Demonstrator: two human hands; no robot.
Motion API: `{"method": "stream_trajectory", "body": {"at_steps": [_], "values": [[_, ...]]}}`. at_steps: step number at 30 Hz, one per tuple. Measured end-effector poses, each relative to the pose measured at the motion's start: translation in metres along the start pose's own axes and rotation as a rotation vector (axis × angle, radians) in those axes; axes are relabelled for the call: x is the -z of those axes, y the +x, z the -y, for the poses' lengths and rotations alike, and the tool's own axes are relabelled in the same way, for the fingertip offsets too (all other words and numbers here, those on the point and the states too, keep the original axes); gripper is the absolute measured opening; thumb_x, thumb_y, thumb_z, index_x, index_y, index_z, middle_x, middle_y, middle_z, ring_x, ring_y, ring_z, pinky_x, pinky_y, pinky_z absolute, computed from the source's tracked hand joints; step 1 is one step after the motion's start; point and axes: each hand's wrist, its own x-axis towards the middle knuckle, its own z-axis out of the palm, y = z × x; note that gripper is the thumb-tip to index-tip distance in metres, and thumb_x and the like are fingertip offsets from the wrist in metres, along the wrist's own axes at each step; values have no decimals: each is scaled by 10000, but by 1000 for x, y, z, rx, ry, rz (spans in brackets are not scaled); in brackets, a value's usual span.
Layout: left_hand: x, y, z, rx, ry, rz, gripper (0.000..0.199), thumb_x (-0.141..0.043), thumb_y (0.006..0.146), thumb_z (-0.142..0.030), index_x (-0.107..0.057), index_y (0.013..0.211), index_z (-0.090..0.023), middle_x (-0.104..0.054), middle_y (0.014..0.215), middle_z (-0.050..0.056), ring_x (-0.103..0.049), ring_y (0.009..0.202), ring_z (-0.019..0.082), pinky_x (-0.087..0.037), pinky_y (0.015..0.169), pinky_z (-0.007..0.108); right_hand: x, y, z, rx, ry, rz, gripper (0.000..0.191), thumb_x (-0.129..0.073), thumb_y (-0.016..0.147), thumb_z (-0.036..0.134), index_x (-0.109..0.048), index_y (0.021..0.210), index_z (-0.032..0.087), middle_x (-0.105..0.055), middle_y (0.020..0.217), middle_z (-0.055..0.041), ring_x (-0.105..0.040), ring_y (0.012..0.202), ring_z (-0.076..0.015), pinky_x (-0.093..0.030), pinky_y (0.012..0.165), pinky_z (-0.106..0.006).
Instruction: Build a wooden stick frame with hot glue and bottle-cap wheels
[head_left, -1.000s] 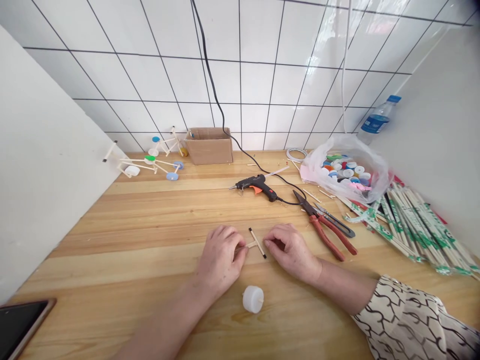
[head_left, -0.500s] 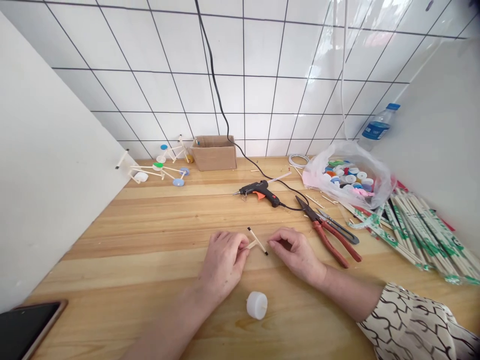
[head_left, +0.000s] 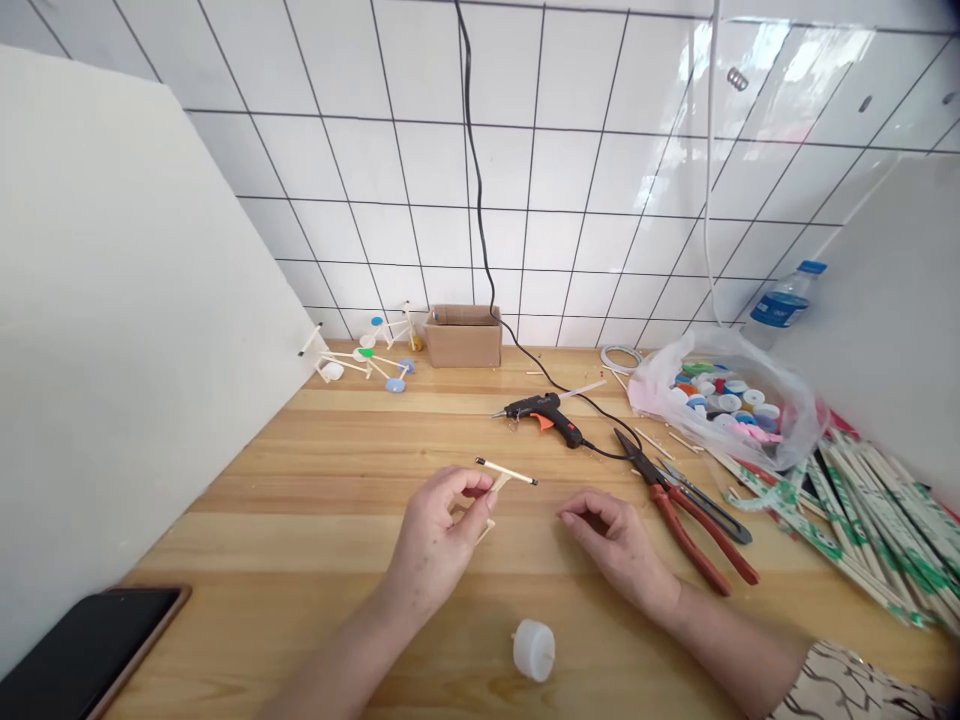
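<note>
Near the middle of the table, my left hand (head_left: 442,540) pinches a small frame of wooden sticks (head_left: 501,482). Its crossbar (head_left: 510,471) has black ends and points away from me; part of the frame is hidden behind my fingers. My right hand (head_left: 619,548) rests on the tabletop to the right, apart from the frame. Its fingers are curled with thumb and forefinger close together, and nothing shows in them. Below and between the hands lies a white round piece of bottle caps (head_left: 534,650) with a thin stick through it.
A black glue gun (head_left: 541,412) lies ahead, its cord trailing right. Red-handled pliers (head_left: 686,520) and a grey knife (head_left: 705,505) lie right, near bagged caps (head_left: 727,400) and wrapped chopsticks (head_left: 877,520). Stick-and-cap models (head_left: 367,362), a cardboard box (head_left: 465,340) and a phone (head_left: 90,650) are left.
My left hand has lifted and turned the stick frame, so its crossbar lies more sideways and more of the frame shows below. The right hand stays near the table, apart. The camera view has shifted.
</note>
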Motion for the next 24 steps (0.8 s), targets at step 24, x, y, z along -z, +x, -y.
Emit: {"method": "stream_trajectory", "body": {"at_steps": [24], "values": [[-16, -13, -2, 353, -511, 134, 162, -664, 703, -309, -658, 753, -155, -588, 679, -13, -505, 643, 124, -418, 629, 230, -1, 4, 14, 261, 91, -148, 227, -601, 850, 274, -635, 1069, 222, -651, 908, -63, -609, 854, -202, -506, 785, -344]]}}
